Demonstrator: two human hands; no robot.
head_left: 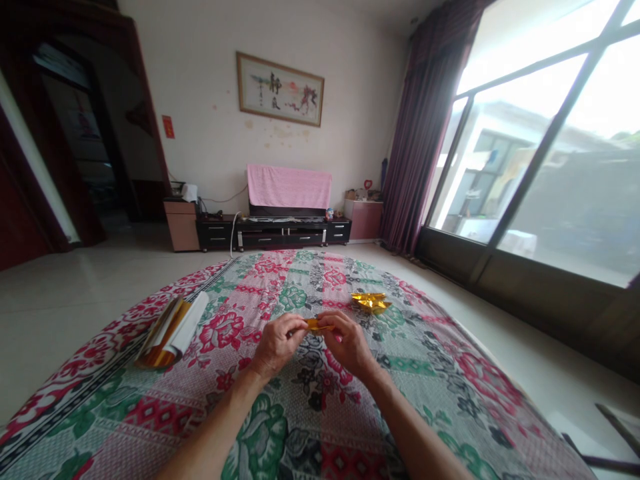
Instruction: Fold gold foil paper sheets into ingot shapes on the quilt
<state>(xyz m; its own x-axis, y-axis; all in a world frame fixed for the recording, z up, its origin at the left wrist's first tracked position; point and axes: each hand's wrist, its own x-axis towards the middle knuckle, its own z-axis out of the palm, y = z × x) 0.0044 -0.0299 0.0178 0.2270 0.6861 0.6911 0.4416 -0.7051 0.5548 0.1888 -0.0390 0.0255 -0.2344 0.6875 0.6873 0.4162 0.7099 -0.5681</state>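
Observation:
A small strip of folded gold foil paper (319, 325) is stretched between my two hands, above the middle of the flowered cloth. My left hand (280, 343) pinches its left end between thumb and fingers. At the other end, the fingers of my right hand (349, 341) are closed on the same piece. Just beyond my right hand lie shiny folded gold foil pieces (371, 302), too close together to tell apart. Off to the left rests a loosely curled stack of gold and white paper sheets (173, 333).
A patterned red, green and grey cloth (260, 427) covers the rounded table under my hands. Across the floor stands a low black cabinet (280, 239) with a pink towel (290, 187) draped over a screen. Large windows (540, 147) and a purple curtain (415, 133) line the right side.

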